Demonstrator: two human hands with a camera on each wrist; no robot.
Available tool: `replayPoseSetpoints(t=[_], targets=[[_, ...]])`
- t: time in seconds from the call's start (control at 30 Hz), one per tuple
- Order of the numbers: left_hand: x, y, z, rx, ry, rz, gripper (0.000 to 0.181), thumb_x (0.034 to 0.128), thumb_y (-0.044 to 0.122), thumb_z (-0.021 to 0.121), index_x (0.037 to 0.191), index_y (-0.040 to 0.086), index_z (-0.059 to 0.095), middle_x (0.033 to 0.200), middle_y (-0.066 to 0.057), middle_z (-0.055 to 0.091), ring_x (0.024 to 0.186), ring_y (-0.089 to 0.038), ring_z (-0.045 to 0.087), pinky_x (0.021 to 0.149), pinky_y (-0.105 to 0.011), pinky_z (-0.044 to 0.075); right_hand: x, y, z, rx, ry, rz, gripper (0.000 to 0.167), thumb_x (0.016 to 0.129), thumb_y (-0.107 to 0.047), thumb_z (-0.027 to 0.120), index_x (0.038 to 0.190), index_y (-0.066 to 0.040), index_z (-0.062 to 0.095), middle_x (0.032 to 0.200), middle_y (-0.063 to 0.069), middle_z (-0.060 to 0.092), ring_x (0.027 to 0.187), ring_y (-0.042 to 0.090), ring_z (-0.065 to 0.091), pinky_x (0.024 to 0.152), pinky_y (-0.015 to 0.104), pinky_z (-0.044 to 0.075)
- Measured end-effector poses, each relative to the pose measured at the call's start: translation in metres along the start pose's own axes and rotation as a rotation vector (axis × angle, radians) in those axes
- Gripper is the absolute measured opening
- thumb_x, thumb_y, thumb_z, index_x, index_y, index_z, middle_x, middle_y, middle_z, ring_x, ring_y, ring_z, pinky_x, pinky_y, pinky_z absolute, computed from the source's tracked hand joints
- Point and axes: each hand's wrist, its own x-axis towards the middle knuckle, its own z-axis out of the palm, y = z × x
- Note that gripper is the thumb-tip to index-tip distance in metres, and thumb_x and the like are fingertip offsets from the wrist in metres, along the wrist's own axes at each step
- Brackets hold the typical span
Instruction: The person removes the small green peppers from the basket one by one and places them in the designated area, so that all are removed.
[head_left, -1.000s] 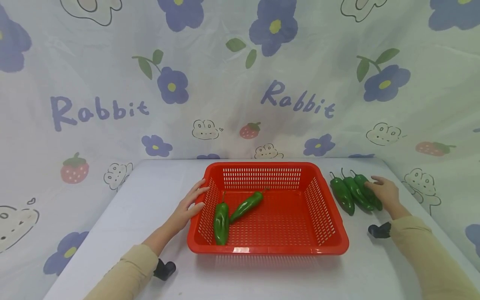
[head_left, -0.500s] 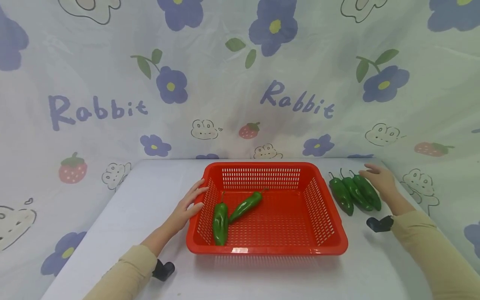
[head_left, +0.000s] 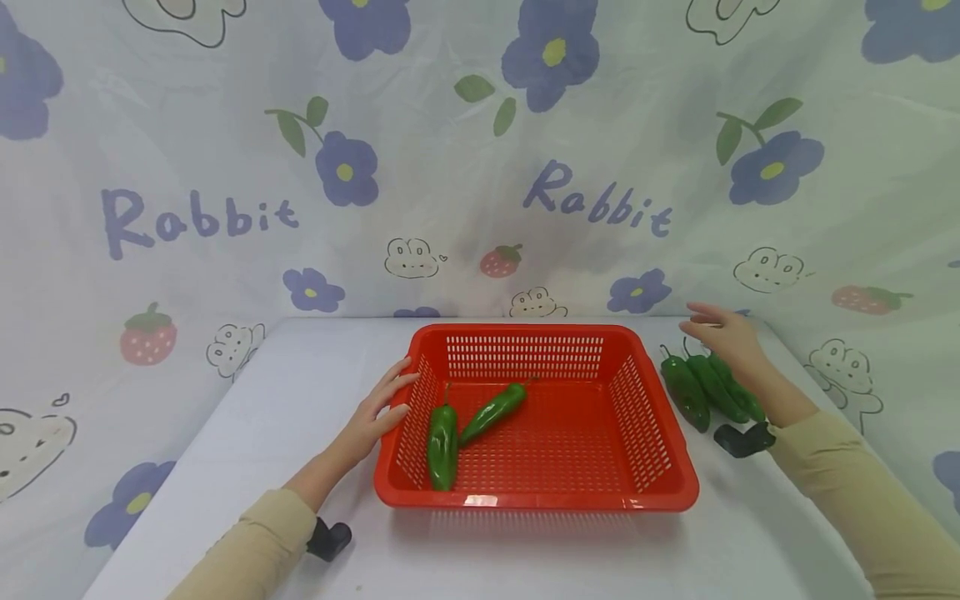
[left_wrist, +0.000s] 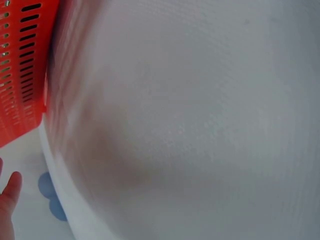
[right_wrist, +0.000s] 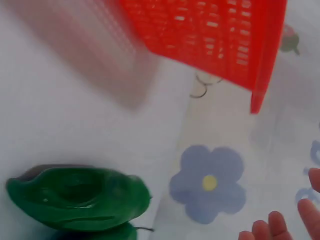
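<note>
A red slotted plastic basket stands on the white table in the head view, with two green peppers inside. One pepper lies along its left side; the other pepper slants beside it. My left hand touches the basket's left rim with its fingers spread. To the right of the basket lie three more green peppers side by side. Above their stem ends is my right hand, fingers extended and holding nothing; its wrist partly hides the rightmost pepper. The right wrist view shows its fingertips apart from the peppers.
White cloth covers the table. Behind it hangs a curtain printed with flowers, rabbits and strawberries. Black wrist mounts stick out beside the left sleeve and the right sleeve.
My right hand has lifted off the rightmost pepper and shifted left and away from me, over the stems. The left hand, the basket and its peppers stay as they were.
</note>
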Motion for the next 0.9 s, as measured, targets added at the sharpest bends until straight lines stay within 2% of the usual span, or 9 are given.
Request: replayPoseSetpoints(t=[0.37,0.63,0.9], targets=[[0.001,0.000,0.000,0.006,0.005,0.002,0.045,0.0906,0.011,0.045,0.135,0.004,0.041,0.151,-0.011,0.017,0.133,-0.040,0.023,0.089,-0.045,0.047,-0.011,-0.046,0.008,-0.084,-0.075,-0.028,0.068,0.092,-0.037,0.050,0.144,-0.003,0.023,0.136,0.029,0.038,0.111,0.043,0.046,0.095,0.056,0.039],[0.001,0.002,0.000,0.010,0.004,-0.002,0.046,0.0904,0.013,0.046,0.135,0.006,0.041,0.152,-0.010,0.017,0.136,-0.036,0.018,0.090,-0.050,0.044,-0.017,-0.072,0.019,-0.014,-0.150,-0.062,0.068,0.091,-0.031,0.054,0.143,-0.001,0.023,0.136,0.028,0.038,0.116,0.041,0.045,0.092,0.050,0.044],[0.001,0.002,-0.001,0.009,-0.002,0.002,0.046,0.0906,0.013,0.046,0.135,0.005,0.041,0.152,-0.010,0.017,0.137,-0.035,0.018,0.091,-0.053,0.042,-0.023,-0.089,0.034,-0.019,-0.203,-0.093,0.064,0.090,-0.026,0.056,0.142,-0.001,0.027,0.134,0.028,0.040,0.117,0.041,0.045,0.093,0.051,0.044]])
